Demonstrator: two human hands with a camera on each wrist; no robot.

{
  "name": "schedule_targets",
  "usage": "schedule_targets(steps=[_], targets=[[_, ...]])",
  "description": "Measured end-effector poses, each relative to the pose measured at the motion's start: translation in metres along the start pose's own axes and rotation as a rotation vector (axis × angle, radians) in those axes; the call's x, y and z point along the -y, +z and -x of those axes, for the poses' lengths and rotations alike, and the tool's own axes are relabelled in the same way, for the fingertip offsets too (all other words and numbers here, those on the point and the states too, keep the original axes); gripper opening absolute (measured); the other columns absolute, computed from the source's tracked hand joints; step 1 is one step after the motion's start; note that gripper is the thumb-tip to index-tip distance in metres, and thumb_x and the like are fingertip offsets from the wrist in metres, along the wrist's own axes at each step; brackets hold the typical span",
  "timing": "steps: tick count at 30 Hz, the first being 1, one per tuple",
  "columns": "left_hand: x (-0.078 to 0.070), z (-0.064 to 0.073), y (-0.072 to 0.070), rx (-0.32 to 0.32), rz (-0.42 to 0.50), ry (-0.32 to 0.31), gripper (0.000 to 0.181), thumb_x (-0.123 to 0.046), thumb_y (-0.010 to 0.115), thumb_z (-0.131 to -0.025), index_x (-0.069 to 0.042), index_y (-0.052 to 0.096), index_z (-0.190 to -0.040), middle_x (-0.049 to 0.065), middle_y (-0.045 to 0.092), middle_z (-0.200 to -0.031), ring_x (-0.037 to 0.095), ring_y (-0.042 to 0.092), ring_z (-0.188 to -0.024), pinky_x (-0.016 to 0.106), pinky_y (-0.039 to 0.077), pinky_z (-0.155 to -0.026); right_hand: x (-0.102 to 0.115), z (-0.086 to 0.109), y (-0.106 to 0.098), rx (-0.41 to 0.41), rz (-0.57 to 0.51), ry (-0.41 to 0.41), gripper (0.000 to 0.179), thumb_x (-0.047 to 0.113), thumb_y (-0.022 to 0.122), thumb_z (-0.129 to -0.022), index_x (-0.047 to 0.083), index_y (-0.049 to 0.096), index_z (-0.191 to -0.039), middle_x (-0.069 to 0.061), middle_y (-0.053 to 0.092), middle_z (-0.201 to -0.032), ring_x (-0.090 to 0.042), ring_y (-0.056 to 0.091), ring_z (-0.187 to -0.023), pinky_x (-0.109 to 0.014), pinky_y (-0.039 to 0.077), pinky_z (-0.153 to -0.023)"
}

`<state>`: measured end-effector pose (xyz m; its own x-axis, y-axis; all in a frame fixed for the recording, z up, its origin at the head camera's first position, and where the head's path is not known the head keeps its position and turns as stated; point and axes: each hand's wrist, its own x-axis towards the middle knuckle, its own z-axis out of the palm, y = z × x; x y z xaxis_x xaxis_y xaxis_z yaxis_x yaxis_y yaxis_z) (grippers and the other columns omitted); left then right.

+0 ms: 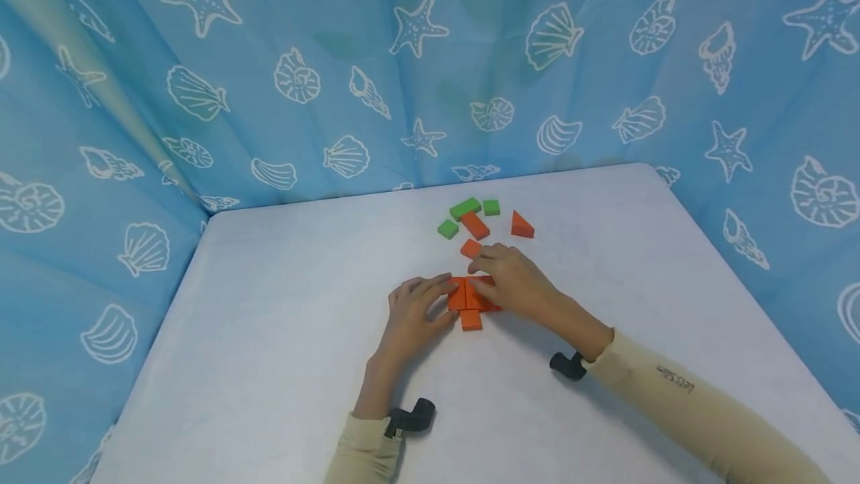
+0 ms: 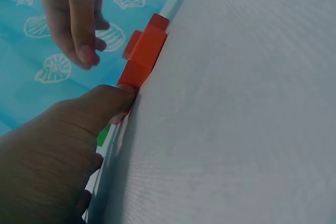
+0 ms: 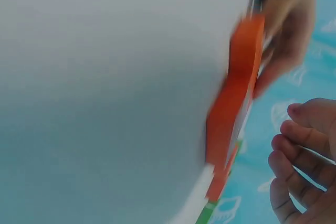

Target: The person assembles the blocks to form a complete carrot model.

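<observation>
Several orange-red blocks lie flat together on the white table, with a small orange block point(image 1: 471, 320) against their near side. My left hand point(image 1: 411, 320) holds the left block point(image 1: 457, 297) of the group, thumb at its near edge and forefinger at its far edge. In the left wrist view the left thumb point(image 2: 102, 106) presses against the red side of the blocks point(image 2: 142, 61). My right hand point(image 1: 513, 280) hovers over the right part of the group and hides some of it. Its fingers point(image 3: 302, 153) are loosely bent with nothing between them in the right wrist view.
Behind the group lie a small orange block point(image 1: 471, 248), a longer orange block point(image 1: 475, 225) and a red triangular block point(image 1: 522, 225). Green blocks point(image 1: 466, 208) stand around them. A blue curtain point(image 1: 430, 95) with white shells hangs along the table's back edge.
</observation>
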<state>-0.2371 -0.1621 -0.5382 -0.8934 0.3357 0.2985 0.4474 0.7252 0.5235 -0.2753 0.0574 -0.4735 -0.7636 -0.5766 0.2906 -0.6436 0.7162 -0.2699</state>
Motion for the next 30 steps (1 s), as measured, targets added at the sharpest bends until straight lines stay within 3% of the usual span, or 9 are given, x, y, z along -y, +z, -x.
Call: schedule_targets(steps=[3,6,12,15,21,30], targets=[[-0.002,0.000,-0.001,0.021,-0.002,-0.012,0.043,-0.034,0.071,-0.093,-0.024,0.064,-0.135,-0.005,0.053,-0.147,0.027,0.043,-0.129,0.053,0.027,-0.104,-0.015,-0.020,-0.001,0.065,0.027,0.098,0.024,0.023,0.075,-0.091,0.009,0.075,-0.110,-0.009,0.068,-0.118,-0.027,0.060,-0.114,-0.043,0.050,-0.098],[-0.001,0.000,0.000,0.035,-0.002,-0.020,0.044,-0.035,0.071,-0.094,-0.025,0.064,-0.135,-0.006,0.052,-0.147,0.026,0.042,-0.129,0.052,0.026,-0.105,-0.028,-0.036,0.002,0.114,0.059,0.135,0.028,0.025,0.073,-0.092,0.007,0.074,-0.114,-0.012,0.066,-0.123,-0.030,0.058,-0.119,-0.046,0.046,-0.102],[0.002,0.001,0.002,0.022,-0.015,0.002,0.044,-0.036,0.071,-0.093,-0.027,0.063,-0.135,-0.008,0.052,-0.147,0.024,0.043,-0.129,0.051,0.027,-0.104,-0.039,-0.056,0.011,0.186,0.121,0.118,0.028,0.026,0.072,-0.094,0.008,0.074,-0.115,-0.009,0.068,-0.119,-0.030,0.059,-0.113,-0.047,0.046,-0.100],[0.003,-0.001,-0.001,0.014,-0.022,0.015,0.043,-0.036,0.071,-0.093,-0.026,0.064,-0.135,-0.008,0.052,-0.147,0.024,0.043,-0.128,0.051,0.028,-0.103,-0.040,-0.061,0.014,0.182,0.133,0.100,0.024,0.025,0.072,-0.094,0.009,0.075,-0.111,-0.008,0.069,-0.112,-0.029,0.059,-0.107,-0.049,0.047,-0.097],[-0.002,-0.001,-0.003,0.034,-0.033,-0.022,0.044,-0.036,0.071,-0.094,-0.026,0.063,-0.136,-0.007,0.051,-0.148,0.024,0.042,-0.129,0.051,0.027,-0.105,-0.044,-0.053,0.010,0.166,0.105,0.082,0.019,0.022,0.073,-0.093,0.009,0.078,-0.106,-0.006,0.070,-0.108,-0.028,0.059,-0.106,-0.046,0.049,-0.095],[-0.006,0.000,-0.006,0.045,-0.035,-0.031,0.044,-0.036,0.070,-0.094,-0.026,0.062,-0.136,-0.007,0.051,-0.148,0.024,0.041,-0.130,0.052,0.026,-0.106,-0.061,-0.021,-0.001,0.140,0.030,0.090,0.015,0.018,0.077,-0.090,0.008,0.079,-0.100,-0.006,0.068,-0.099,-0.026,0.061,-0.099,-0.045,0.051,-0.089]])
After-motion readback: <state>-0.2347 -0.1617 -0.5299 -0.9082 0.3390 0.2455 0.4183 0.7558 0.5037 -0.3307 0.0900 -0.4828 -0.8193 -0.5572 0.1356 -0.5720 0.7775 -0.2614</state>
